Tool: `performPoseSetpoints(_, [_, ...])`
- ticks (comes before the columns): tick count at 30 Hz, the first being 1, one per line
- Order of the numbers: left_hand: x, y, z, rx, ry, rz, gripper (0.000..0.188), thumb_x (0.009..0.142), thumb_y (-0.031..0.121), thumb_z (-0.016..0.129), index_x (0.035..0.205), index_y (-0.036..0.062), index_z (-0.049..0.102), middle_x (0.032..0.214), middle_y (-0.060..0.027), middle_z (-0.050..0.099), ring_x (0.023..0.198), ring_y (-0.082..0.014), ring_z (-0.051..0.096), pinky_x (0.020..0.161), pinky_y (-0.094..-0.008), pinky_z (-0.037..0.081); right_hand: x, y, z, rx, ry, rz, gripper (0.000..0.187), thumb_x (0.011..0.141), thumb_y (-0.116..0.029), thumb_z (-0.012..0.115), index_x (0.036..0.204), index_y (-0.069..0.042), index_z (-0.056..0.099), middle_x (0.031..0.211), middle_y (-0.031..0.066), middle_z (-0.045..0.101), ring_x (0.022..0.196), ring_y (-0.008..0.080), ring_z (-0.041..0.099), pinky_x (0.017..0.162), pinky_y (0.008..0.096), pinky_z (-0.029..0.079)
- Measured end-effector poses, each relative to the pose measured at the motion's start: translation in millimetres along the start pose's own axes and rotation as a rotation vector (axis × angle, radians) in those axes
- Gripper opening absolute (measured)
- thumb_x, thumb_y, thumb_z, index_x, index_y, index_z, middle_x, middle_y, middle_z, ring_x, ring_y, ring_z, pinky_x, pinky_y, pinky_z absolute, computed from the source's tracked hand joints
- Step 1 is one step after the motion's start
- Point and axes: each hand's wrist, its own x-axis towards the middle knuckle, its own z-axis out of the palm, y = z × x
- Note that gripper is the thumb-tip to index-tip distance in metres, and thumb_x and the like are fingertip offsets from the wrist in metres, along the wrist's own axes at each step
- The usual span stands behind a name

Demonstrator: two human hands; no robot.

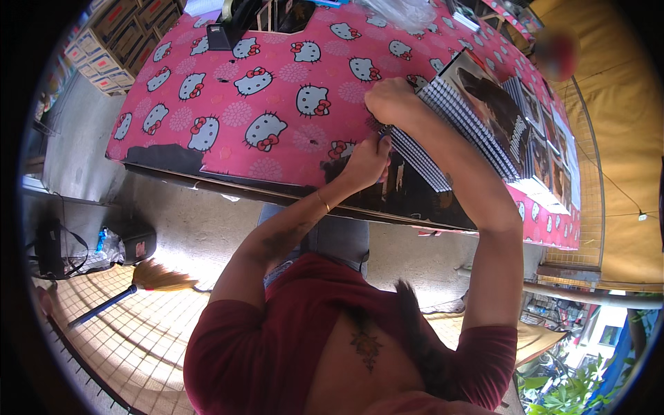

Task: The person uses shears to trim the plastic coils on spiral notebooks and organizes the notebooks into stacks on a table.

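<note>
My left hand [370, 162] is closed near the front edge of the table, its thumb uppermost. A small dark tip [382, 131] shows at its thumb; the rest of that thing is hidden in the fist. Just beyond it, my right hand [394, 100] is curled closed beside the spiral binding of a notebook [419, 160]. What its fingers hold, if anything, is hidden. My right forearm crosses over the notebook. Close by on the right, a stack of spiral-bound notebooks [477, 104] with dark picture covers lies with its coils toward me.
The table [228, 152] has a pink cat-print cover, torn along the front edge. More notebooks [550, 159] are stacked at the right. A black device [232, 28] and clear plastic [404, 10] lie at the back. Cartons [117, 45] and a broom [162, 277] are at the left.
</note>
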Motion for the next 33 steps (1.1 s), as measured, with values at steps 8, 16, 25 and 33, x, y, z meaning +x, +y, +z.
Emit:
performPoseSetpoints(8, [3,-11,-2,-0.066,-0.023,0.028,0.034,0.102,0.031,0.04,0.111,0.001,0.051,0.081,-0.0092,0.062,0.067,-0.0183,0.068,0.053,-0.0306,0.055,0,-5,-4,-0.034,-0.07,-0.005,0.024,0.086,-0.014,0.059,0.106,-0.01,0.072,0.113,0.0079,0.07,0.107,0.0241,0.066,0.084,0.0372,0.054])
performPoseSetpoints(16, [4,-6,1,-0.084,0.048,0.027,0.032,0.1,0.029,0.044,0.1,-0.0023,0.053,0.072,-0.0096,0.06,0.056,-0.0184,0.064,0.046,-0.0318,0.05,4,-4,1,-0.012,-0.076,0.029,0.025,0.088,-0.015,0.057,0.108,-0.01,0.071,0.116,0.0085,0.068,0.109,0.0241,0.065,0.084,0.0379,0.054])
performPoseSetpoints(25, [-4,-12,1,-0.09,-0.048,-0.072,0.035,0.101,0.033,0.043,0.11,-0.0003,0.049,0.079,-0.0137,0.061,0.067,-0.0231,0.069,0.052,-0.0335,0.057,3,-6,0,-0.001,-0.083,0.028,0.025,0.087,-0.016,0.058,0.108,-0.01,0.072,0.116,0.0088,0.069,0.109,0.0239,0.065,0.084,0.0384,0.053])
performPoseSetpoints(33, [12,-8,-3,-0.135,0.027,-0.073,0.033,0.099,0.028,0.043,0.101,-0.0033,0.054,0.073,-0.0118,0.058,0.058,-0.0209,0.065,0.045,-0.0346,0.052,5,-8,8,0.074,-0.02,0.027,0.021,0.082,-0.013,0.064,0.101,-0.007,0.072,0.106,0.0131,0.071,0.102,0.0283,0.068,0.083,0.0409,0.054])
